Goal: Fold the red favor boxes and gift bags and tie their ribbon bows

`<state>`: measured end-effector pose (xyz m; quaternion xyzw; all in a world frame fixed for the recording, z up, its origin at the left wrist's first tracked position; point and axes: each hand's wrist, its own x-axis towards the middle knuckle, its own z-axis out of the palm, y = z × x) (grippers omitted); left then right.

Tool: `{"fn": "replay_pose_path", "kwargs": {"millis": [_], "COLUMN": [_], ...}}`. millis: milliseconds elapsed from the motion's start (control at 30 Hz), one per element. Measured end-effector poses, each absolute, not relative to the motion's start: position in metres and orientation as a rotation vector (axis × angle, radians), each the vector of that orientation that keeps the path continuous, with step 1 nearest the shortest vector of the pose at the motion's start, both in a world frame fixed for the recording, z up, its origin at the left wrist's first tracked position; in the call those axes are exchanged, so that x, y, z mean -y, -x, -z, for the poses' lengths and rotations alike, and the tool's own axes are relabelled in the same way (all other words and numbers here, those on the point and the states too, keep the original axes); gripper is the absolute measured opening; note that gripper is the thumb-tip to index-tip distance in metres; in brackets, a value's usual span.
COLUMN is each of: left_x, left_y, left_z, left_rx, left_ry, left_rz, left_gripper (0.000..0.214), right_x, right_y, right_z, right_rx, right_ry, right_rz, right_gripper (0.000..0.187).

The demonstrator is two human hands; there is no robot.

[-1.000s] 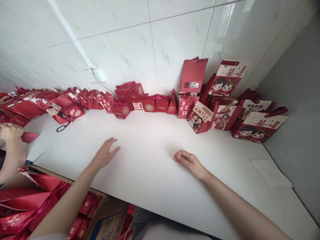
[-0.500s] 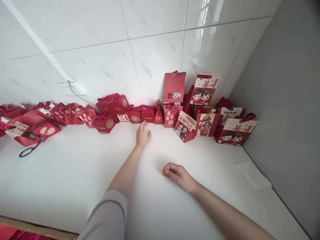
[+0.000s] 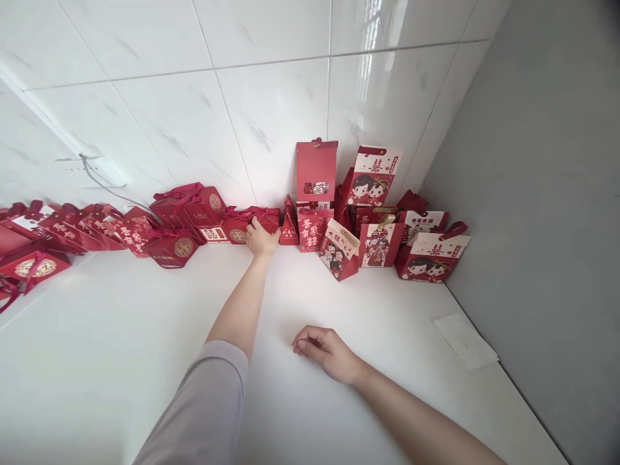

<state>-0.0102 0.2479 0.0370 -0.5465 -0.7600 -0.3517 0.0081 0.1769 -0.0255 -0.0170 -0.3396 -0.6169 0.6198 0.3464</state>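
My left hand reaches to the row at the wall, fingers and thumb spread across the front of a red gift box with a ribbon on top. It covers much of that box, and whether the fingers press on it is hard to see. Just left is another red box with a gold round emblem; right of the thumb stands a small red triangular box. My right hand hovers over or rests on the white tabletop, its fingers curled in with nothing visible in them.
Red and white gift boxes with cartoon couples crowd the right end, some stacked. More ribboned red boxes line the wall to the left. A flat white paper lies by the grey panel. A cable runs from a wall socket.
My left hand has moved up and forward from the table in front of the box onto the box's front, its fingers spreading. The view has shifted right; my right hand stays curled.
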Motion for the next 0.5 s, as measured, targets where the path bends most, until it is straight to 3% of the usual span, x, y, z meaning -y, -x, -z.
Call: {"fn": "replay_pose_path", "kwargs": {"millis": [367, 500], "left_x": [-0.165, -0.114], "left_y": [0.039, 0.073], "left_z": [-0.02, -0.037], "left_rx": [2.368, 2.4], "left_ry": [1.793, 2.125], "left_rz": [1.227, 1.276], "left_gripper": [0.117, 0.121], "right_x": [0.024, 0.025], "right_y": [-0.178, -0.177], "right_z": [0.023, 0.026], "right_rx": [1.563, 1.504], "right_ry": [0.859, 0.832], "right_rz": [-1.642, -1.65], "right_gripper": [0.038, 0.038]}}
